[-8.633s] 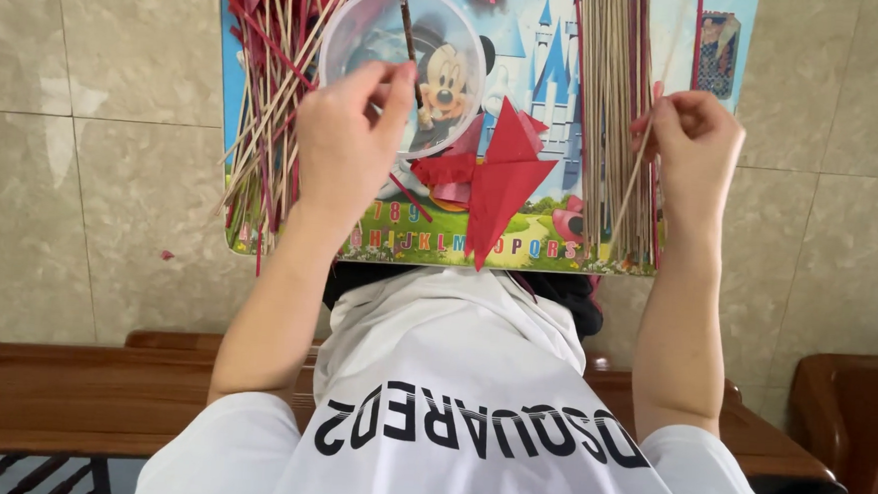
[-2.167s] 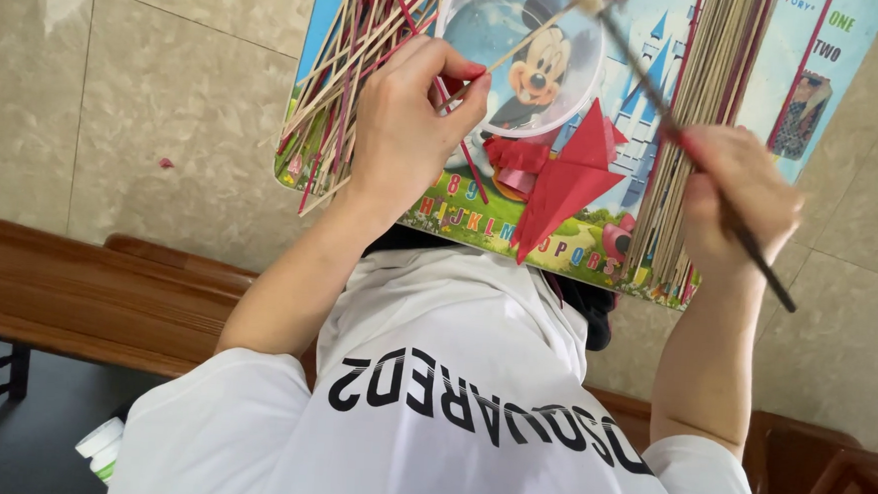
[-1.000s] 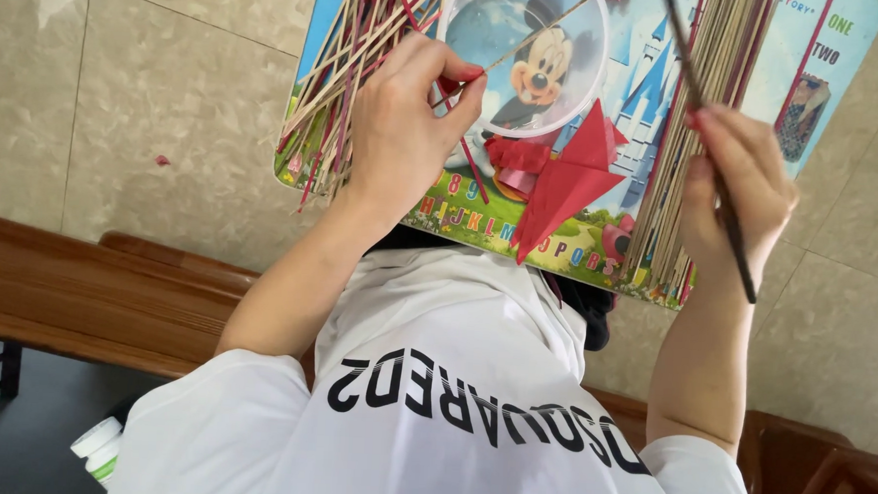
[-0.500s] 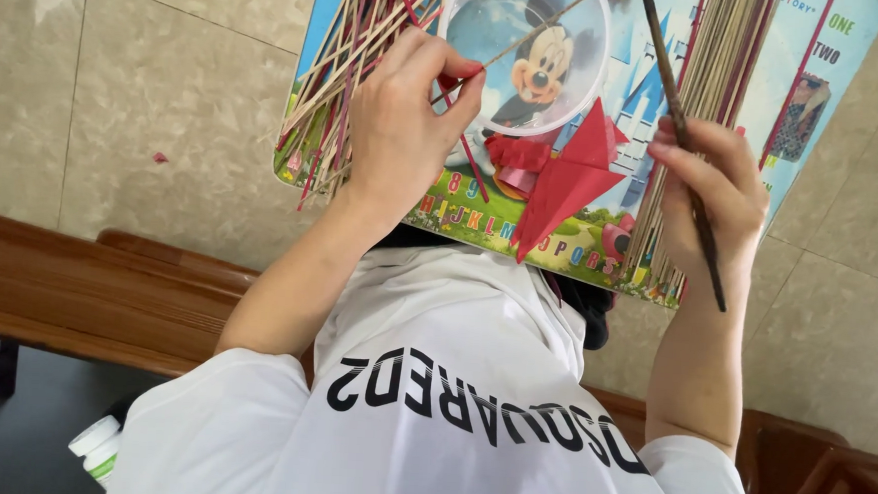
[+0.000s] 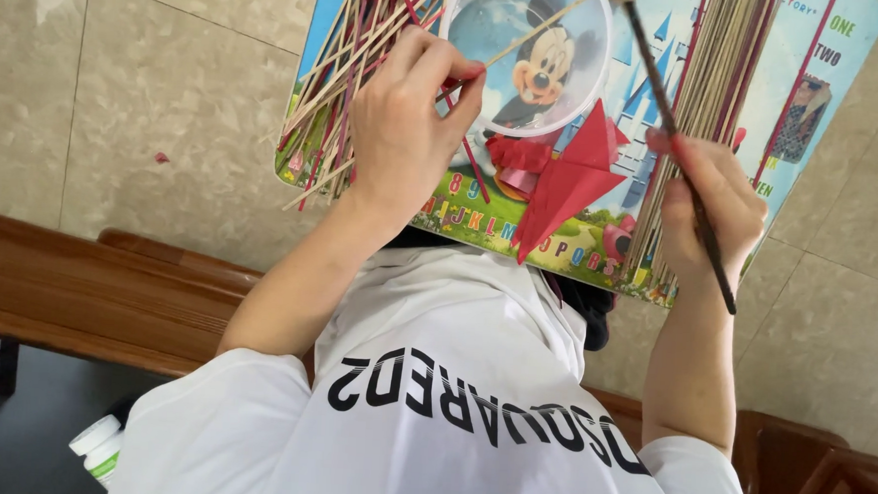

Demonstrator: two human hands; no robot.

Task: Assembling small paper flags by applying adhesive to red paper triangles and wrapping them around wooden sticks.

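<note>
A colourful picture board (image 5: 461, 203) with a cartoon mouse lies in front of my white shirt. A loose heap of thin tan and red sticks (image 5: 342, 82) covers its left side. A neat row of sticks (image 5: 713, 81) lines its right side. My left hand (image 5: 405, 125) rests on the loose heap and pinches a thin stick (image 5: 541, 27) that slants across a round clear dish (image 5: 529, 56). My right hand (image 5: 711, 206) lies against the neat row and grips a dark brush-like stick (image 5: 666, 119). A red folded paper shape (image 5: 573, 179) sits between the hands.
A beige tiled floor (image 5: 147, 81) lies beyond the board. A brown wooden bench (image 5: 76, 288) runs along the left, with more wooden furniture (image 5: 818, 467) at the bottom right. A white and green bottle (image 5: 98, 445) shows at the bottom left corner.
My right hand has swung the dark stick from a flat slant to a steeper one and drawn in against the neat stick row. My left hand has stayed on the loose heap.
</note>
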